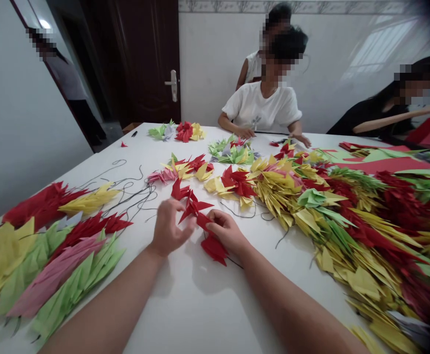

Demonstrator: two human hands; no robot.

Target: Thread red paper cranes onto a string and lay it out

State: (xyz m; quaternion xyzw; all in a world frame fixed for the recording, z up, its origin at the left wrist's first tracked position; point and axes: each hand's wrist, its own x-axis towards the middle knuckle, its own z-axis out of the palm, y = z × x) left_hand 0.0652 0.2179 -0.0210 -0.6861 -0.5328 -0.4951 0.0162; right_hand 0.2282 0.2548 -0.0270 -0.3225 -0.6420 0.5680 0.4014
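Red folded paper cranes (195, 205) hang together in a short string over the middle of the white table (163, 314). My right hand (227, 230) pinches one of the red cranes between thumb and fingers. More red folded paper (214, 248) dangles just below that hand, beside a dark cord. On the other side, my left hand (170, 227) is beside the string, its thumb and fingers apart. Whether its fingertips touch the paper I cannot tell.
Bundles of yellow, green, pink and red folded paper (63, 265) lie at the left, with loose black cords (126, 189) behind them. A large strung heap (333, 236) covers the right side. A co-worker in a white shirt (262, 108) sits opposite; another in black (377, 113) sits right.
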